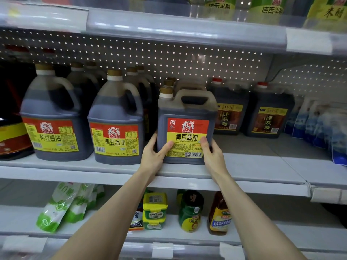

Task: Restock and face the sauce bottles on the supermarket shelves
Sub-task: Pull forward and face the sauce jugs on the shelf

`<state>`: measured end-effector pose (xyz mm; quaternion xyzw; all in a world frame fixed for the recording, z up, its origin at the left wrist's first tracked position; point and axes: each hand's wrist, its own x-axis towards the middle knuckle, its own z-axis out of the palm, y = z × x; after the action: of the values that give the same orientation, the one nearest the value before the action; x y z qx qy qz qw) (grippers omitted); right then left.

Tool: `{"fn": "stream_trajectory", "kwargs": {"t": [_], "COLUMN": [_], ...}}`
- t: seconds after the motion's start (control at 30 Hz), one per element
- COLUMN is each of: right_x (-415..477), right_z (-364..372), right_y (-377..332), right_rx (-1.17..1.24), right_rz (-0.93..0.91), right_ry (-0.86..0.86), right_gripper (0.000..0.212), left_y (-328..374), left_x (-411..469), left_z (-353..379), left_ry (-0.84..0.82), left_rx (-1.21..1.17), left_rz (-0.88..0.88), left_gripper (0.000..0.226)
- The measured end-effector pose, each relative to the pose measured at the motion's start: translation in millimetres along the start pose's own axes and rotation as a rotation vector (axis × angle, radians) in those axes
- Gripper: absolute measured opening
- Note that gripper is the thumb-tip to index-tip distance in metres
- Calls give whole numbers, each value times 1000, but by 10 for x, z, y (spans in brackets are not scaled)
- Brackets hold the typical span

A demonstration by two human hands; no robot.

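At the front edge of the white metal shelf point(253, 171), the square dark-brown plastic soy sauce jug point(185, 109) with a moulded top handle stands upright, with the left hand point(153, 156) and right hand point(213, 152) clasping its lower corners, thumbs on the label. Full of liquid, it should prove heavy, stiff and smooth-walled, best taken by the handle or low at both sides. Its red-and-yellow label reads 黄豆酱油; the rounded dark jugs point(56, 113) to the left add 1.75L, and the red-capped dark jugs point(231, 111) to the right read 老陈醋.

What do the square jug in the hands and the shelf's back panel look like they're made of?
The square jug looks like translucent, slightly glossy plastic: dark liquid shows through, and the handle is moulded in. The back panel is probably matte white painted metal, with regular punched holes.
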<state>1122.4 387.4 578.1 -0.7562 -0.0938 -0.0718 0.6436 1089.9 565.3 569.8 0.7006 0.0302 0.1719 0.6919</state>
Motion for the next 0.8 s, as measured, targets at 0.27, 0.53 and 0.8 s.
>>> {"fn": "stream_trajectory", "kwargs": {"t": [0.27,0.53,0.8], "right_x": [-15,-8,-30], "right_z": [13,21,7], "right_y": [-10,-17,-82], "right_rx": [-2,-2,-3], "right_rz": [-4,10,33], "right_ry": [15,29,25], "right_gripper": [50,42,36], "left_y": [34,53,115], "left_x": [-10,-34,-31], "left_z": [-10,-7,-24], "left_ry": [-15,-7,-34], "left_rx": [42,35,69], "left_rz": [-11,-19,-62], "left_gripper": [76,88,75]}}
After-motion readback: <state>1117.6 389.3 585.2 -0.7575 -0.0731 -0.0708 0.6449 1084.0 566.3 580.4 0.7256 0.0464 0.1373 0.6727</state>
